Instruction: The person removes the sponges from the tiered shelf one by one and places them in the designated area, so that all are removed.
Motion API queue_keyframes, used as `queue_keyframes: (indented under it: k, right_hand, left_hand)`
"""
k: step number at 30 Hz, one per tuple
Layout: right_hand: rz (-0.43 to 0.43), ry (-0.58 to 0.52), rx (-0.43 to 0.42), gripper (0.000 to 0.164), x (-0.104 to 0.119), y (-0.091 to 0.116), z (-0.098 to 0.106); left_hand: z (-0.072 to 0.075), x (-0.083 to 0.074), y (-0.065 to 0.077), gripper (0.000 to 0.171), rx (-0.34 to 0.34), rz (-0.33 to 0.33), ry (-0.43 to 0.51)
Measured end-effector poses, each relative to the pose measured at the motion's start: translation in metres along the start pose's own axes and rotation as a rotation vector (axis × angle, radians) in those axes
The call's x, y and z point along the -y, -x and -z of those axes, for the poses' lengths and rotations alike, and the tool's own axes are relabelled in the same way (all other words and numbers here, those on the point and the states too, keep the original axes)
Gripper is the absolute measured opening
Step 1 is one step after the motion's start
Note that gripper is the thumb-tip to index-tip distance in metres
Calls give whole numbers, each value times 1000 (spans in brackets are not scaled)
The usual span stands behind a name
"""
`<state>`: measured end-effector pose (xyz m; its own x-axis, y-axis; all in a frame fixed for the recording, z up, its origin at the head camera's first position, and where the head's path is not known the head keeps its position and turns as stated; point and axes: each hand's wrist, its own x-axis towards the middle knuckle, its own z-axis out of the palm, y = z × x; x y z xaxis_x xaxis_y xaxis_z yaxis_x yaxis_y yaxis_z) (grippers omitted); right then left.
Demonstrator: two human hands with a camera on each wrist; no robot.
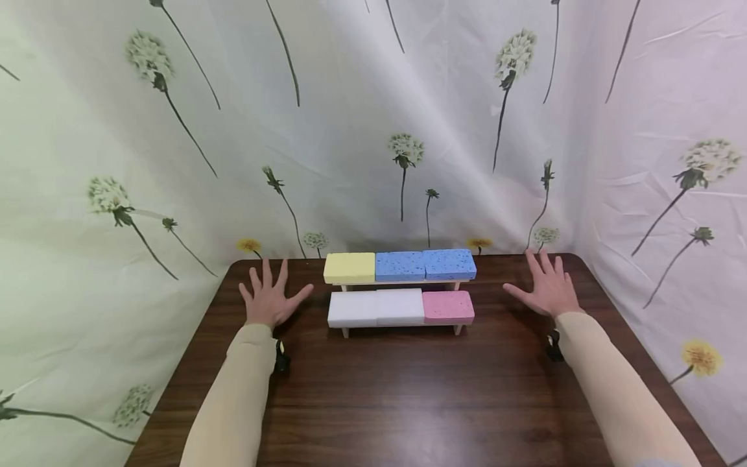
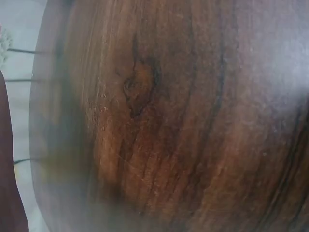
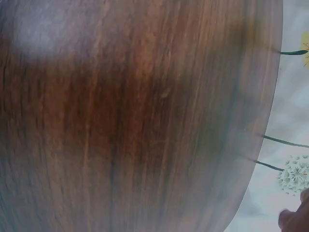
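- Here we go: left hand (image 1: 271, 301) well left of the pink rectangular sponge (image 1: 448, 307), right hand (image 1: 547, 290) nearer, on its right; both fanned wide, gripping nothing;
- that pink sponge sits on a low pale stand (image 1: 458, 329); looks light, soft, easily squeezed; I'd pinch its front and back edges;
- smooth white foam-like blocks (image 1: 399, 307) touch its left end, crowding fingers there;
- behind it, speckled blue sponges (image 1: 400, 266) and a yellow sponge (image 1: 349, 267) on another pale stand (image 1: 456, 286); dark wooden table (image 1: 403, 395) beneath
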<state>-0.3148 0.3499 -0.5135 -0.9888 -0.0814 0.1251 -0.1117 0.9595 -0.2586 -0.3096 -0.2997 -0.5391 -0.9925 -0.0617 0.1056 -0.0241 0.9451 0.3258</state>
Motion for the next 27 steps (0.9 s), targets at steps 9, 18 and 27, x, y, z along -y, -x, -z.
queue_keyframes:
  k: [9, 18, 27]
  right_hand:
    - [67, -153, 58, 109, 9, 3, -2]
    - [97, -304, 104, 105, 31, 5, 3]
    - [111, -420, 161, 100, 56, 3, 12]
  left_hand:
    - [-1, 4, 10, 103, 34, 31, 160]
    - [-1, 2, 20, 86, 47, 23, 437]
    - [-9, -13, 24, 72, 64, 10, 673]
